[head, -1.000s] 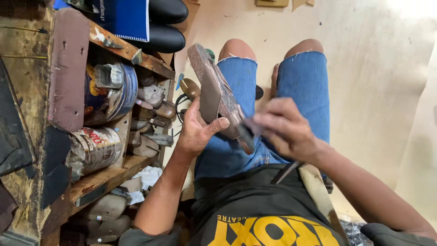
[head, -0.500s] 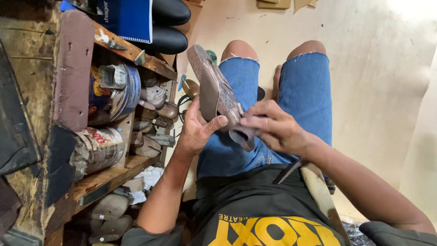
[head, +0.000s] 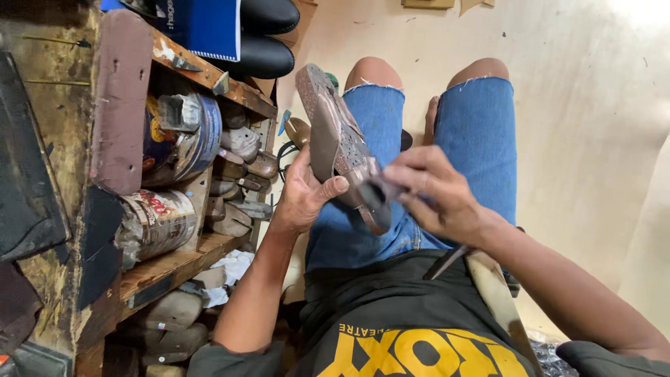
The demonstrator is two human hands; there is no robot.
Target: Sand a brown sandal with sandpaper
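Note:
A brown shoe (head: 335, 136) is held sole up over my lap, its toe pointing away from me. My left hand (head: 301, 195) grips the shoe from the side, thumb pressed on the sole near the middle. My right hand (head: 433, 192) is closed at the heel end (head: 373, 202), fingertips pinched on the heel; whether it holds a small tool I cannot tell. I sit in blue denim shorts (head: 481, 139) and a dark shirt with yellow print.
A worn wooden shelf unit (head: 174, 269) stands at my left with dented tins (head: 157, 223), scraps and small tools. Black shoes (head: 265, 56) and a blue notebook (head: 206, 28) lie on top. A strap (head: 495, 293) crosses my waist. Pale floor lies to the right.
My right hand has slid along the heel end toward the sole, and the shoe has tipped slightly. My left hand keeps the same grip.

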